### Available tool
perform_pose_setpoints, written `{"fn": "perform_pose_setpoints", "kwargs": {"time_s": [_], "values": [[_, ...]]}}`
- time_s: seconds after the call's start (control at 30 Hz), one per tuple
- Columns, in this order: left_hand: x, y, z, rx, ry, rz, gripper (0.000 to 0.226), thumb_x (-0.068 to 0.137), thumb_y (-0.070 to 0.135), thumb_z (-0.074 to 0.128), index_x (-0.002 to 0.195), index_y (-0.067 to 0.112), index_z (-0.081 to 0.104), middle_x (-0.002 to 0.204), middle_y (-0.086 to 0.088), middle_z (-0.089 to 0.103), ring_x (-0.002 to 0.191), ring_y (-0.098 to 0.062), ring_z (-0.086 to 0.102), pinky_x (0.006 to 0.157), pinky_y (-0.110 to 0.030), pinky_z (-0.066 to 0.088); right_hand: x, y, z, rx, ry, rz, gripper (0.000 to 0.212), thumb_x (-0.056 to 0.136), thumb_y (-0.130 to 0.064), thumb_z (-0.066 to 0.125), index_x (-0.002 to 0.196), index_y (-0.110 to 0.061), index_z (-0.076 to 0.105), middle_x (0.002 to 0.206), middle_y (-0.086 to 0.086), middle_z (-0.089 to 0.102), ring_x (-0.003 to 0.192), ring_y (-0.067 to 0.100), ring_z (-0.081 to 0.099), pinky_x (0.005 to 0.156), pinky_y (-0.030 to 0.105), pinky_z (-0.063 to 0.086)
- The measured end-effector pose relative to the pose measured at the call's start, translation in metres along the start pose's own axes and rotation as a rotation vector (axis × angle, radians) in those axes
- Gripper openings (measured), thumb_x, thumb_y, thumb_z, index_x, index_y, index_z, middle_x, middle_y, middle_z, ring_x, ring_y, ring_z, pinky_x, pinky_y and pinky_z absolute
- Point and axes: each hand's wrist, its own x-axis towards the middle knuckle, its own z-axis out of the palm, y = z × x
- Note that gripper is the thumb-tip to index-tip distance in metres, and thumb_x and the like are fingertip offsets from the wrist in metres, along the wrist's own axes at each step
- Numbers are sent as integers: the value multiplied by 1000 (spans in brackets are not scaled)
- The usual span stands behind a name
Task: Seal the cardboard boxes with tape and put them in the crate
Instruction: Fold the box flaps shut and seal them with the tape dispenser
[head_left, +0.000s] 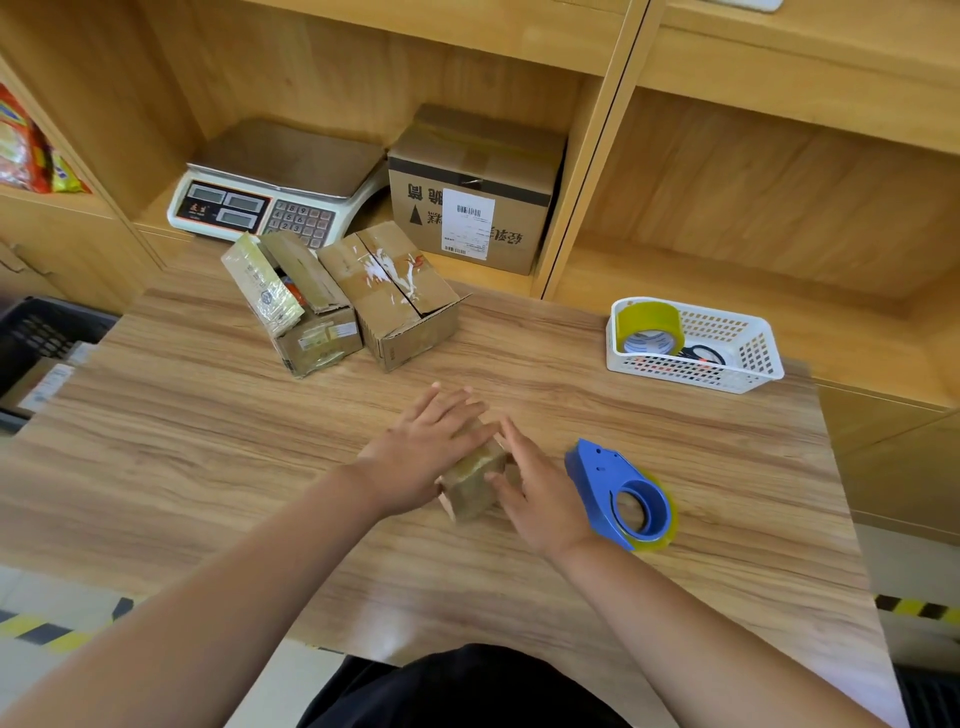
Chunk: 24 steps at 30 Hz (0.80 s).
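Note:
A small taped cardboard box (474, 483) lies on the wooden table (208, 441) between my hands. My left hand (426, 447) lies flat on its top and left side with straight fingers. My right hand (535, 493) presses its right side with straight fingers. A blue tape dispenser (621, 493) with yellowish tape lies just right of my right hand. Further back stand two cardboard boxes: one with open flaps (296, 306) and one with its flaps closed (400, 296). A black crate (36, 332) holding parcels sits off the table's left edge.
A white basket (696, 358) with a yellow tape roll (649, 327) and scissors stands at the back right. A weighing scale (275, 192) and a large labelled box (472, 192) sit on the shelf behind. Snack packets (26, 150) fill the far-left shelf.

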Motion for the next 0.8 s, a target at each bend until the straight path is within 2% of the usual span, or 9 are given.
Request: {"fn": "perform_pose_setpoints", "kwargs": {"time_s": [0.07,0.17,0.23,0.3,0.37,0.43,0.53,0.63,0.8], "values": [[-4,-2,5,-84,6,-90,98,80,20,64,153,21,-2,160,-4,2,146,-18,-11,112,-34,-19,-2,2,2,5,19,7,70,95,-30,55,151,-31,14,143,-9,44,113,9,53,99,34,43],[-13,-7,6,-506,-83,-309,115,74,22,71,150,20,-16,160,2,-8,145,-11,-12,117,-28,-5,-2,1,1,50,16,24,76,91,-34,61,152,-28,15,137,-11,41,97,3,53,95,31,45],[-20,-10,3,-721,-154,-382,125,68,20,78,150,19,-15,159,5,-6,146,-13,-5,117,-26,7,4,0,-3,63,-9,32,85,87,-38,65,152,-25,12,146,-8,31,115,6,46,103,31,38],[-20,-11,4,-829,-168,-431,129,66,32,84,152,18,-11,159,4,0,146,-13,1,117,-27,11,15,0,-7,30,-64,19,96,83,-45,67,153,-24,4,157,-4,15,138,14,27,114,37,27],[-16,-14,9,-883,-131,-467,126,66,41,84,153,16,-4,159,1,9,145,-14,8,117,-31,14,25,-4,-11,-19,-135,14,105,81,-51,68,152,-24,-4,160,-5,2,146,17,6,119,39,14],[-10,-17,16,-844,-116,-469,121,67,45,82,153,16,2,156,0,18,143,-16,17,116,-32,20,32,-8,-15,-66,-189,0,110,77,-57,68,152,-27,-7,160,-8,-2,146,18,1,118,38,9],[-6,-18,23,-825,-111,-464,106,70,44,80,151,21,16,148,1,31,137,-17,27,113,-33,27,41,-13,-15,-205,-256,-73,107,75,-61,67,153,-25,3,159,-8,10,142,16,10,113,35,14],[-6,-19,29,-847,-64,-473,88,69,42,81,142,23,35,133,4,41,128,-15,35,110,-35,30,49,-12,-8,-246,-198,-102,95,71,-58,73,148,-25,28,148,-6,33,131,16,27,105,33,23],[0,-20,37,-875,9,-524,67,71,50,75,128,27,48,115,11,45,118,-15,39,104,-39,35,65,-8,-3,-97,-60,-68,51,74,-45,76,116,-21,59,114,-7,58,107,15,45,91,33,35]]}}
